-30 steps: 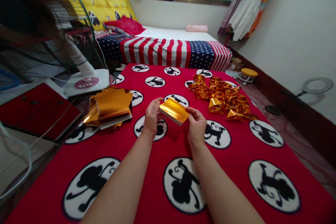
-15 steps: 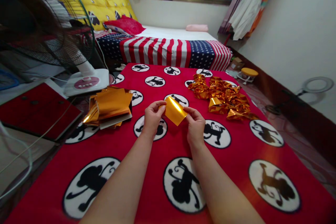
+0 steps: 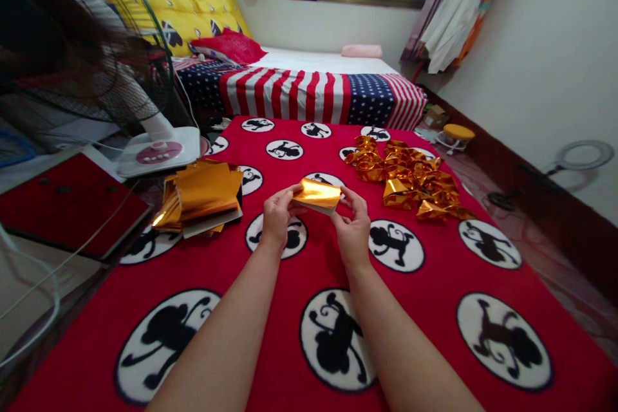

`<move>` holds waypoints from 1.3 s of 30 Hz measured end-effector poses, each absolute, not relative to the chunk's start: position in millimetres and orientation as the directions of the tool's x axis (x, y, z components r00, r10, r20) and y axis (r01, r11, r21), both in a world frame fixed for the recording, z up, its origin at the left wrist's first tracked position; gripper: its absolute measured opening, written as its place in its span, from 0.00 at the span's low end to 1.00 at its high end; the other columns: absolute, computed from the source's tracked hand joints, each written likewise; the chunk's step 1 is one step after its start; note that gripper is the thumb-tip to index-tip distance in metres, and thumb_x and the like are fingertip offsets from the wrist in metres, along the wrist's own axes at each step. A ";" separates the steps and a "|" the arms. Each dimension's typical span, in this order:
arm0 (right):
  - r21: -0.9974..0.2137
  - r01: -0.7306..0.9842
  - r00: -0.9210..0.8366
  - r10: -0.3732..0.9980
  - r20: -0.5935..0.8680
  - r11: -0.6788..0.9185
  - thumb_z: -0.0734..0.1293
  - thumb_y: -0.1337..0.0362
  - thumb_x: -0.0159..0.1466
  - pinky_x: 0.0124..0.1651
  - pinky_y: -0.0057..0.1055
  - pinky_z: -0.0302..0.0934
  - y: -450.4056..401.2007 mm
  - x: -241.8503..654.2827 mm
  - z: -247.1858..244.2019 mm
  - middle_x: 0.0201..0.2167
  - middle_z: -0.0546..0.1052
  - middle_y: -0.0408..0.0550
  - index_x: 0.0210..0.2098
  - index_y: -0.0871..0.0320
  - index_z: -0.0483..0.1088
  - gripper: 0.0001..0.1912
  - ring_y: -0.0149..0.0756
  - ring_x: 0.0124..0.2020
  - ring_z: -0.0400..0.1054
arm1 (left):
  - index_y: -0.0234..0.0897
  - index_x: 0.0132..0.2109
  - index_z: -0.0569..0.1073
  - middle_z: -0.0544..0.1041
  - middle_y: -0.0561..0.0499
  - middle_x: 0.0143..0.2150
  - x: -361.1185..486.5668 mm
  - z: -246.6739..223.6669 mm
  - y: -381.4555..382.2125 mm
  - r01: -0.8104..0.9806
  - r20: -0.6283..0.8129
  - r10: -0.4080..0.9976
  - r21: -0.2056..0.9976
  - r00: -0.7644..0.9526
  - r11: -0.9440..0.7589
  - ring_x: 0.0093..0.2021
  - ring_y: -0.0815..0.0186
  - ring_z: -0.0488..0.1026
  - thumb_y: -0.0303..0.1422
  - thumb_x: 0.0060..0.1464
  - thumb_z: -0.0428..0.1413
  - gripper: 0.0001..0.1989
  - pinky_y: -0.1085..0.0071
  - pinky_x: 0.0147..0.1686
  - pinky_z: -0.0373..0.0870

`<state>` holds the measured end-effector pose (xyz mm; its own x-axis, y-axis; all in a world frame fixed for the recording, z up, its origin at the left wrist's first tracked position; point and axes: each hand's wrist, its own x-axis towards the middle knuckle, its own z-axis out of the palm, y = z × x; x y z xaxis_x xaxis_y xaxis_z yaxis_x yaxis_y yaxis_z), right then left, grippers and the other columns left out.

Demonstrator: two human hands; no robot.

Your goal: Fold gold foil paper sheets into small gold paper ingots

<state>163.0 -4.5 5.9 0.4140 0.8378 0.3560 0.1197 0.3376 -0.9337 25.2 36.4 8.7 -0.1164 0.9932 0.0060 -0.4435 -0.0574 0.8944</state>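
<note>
A sheet of shiny gold foil paper (image 3: 318, 193) is held up between my two hands over the red cloth. Its left end is pinched by my left hand (image 3: 280, 212), its right end by my right hand (image 3: 352, 222). The sheet is bent over on itself, and a pale underside shows along its lower edge. Left of my hands lies a loose stack of gold foil sheets (image 3: 207, 190). Over on the right sits a pile of folded gold foil pieces (image 3: 410, 174).
The red cloth (image 3: 270, 354) with monkey prints covers the surface under my arms. A fan (image 3: 161, 148) and a dark red board (image 3: 72, 206) stand at the left. Beyond are a bed (image 3: 309, 93), a yellow stool (image 3: 456, 134) and a ring light (image 3: 584, 154).
The foil sheet has gone from lying nearly open, corner toward me, to bent over with its pale underside showing. My right hand has shifted slightly left and its fingers have moved along the edge.
</note>
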 end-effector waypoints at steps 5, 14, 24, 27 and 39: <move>-0.930 0.081 0.491 0.797 0.351 0.359 0.66 0.70 0.55 0.46 0.33 0.67 -3.2 164.4 2.1 0.50 0.71 0.52 0.46 0.57 0.68 0.18 0.37 0.47 0.70 | 0.31 0.41 0.80 0.80 0.44 0.40 25.8 9.6 35.9 -0.439 -0.002 0.996 0.897 -0.091 -0.038 0.32 0.66 0.75 0.29 0.39 0.54 0.19 0.73 0.28 0.73; -0.928 0.099 0.476 0.802 0.361 0.359 0.66 0.64 0.59 0.43 0.31 0.66 -5.2 165.1 2.8 0.48 0.72 0.52 0.37 0.58 0.72 0.07 0.39 0.49 0.68 | 0.32 0.42 0.80 0.80 0.45 0.41 27.6 5.6 38.1 -0.316 0.040 0.982 0.944 -0.183 -0.097 0.33 0.66 0.75 0.28 0.40 0.58 0.18 0.75 0.26 0.72; -0.934 0.075 0.524 0.783 0.335 0.349 0.68 0.68 0.54 0.45 0.31 0.65 -2.8 166.0 4.4 0.50 0.72 0.52 0.48 0.56 0.67 0.22 0.35 0.43 0.69 | 0.34 0.43 0.79 0.81 0.46 0.41 28.3 2.6 37.1 -0.193 0.234 0.970 0.951 -0.069 -0.243 0.41 0.65 0.76 0.24 0.41 0.59 0.17 0.72 0.42 0.72; -0.934 0.105 0.486 0.802 0.347 0.341 0.66 0.64 0.59 0.43 0.30 0.63 -2.2 169.6 2.2 0.40 0.75 0.48 0.40 0.59 0.72 0.10 0.35 0.40 0.68 | 0.35 0.49 0.76 0.79 0.49 0.35 29.5 7.4 33.7 -0.210 0.218 0.976 0.953 -0.021 -0.218 0.34 0.67 0.75 0.27 0.42 0.62 0.23 0.75 0.34 0.70; -0.950 -0.108 0.474 0.855 0.209 0.293 0.69 0.58 0.58 0.39 0.30 0.65 2.3 174.8 -2.2 0.35 0.80 0.47 0.40 0.59 0.71 0.14 0.36 0.35 0.72 | 0.39 0.54 0.74 0.76 0.54 0.28 23.8 14.9 30.9 -0.298 0.086 0.996 0.952 0.037 -0.071 0.24 0.72 0.69 0.40 0.47 0.64 0.26 0.78 0.23 0.61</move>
<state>174.8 2.3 -2.2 0.4740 0.8553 0.2094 -0.1083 0.2927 -0.9501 23.8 30.9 14.9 0.0372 0.9956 0.0859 -0.2981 -0.0710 0.9519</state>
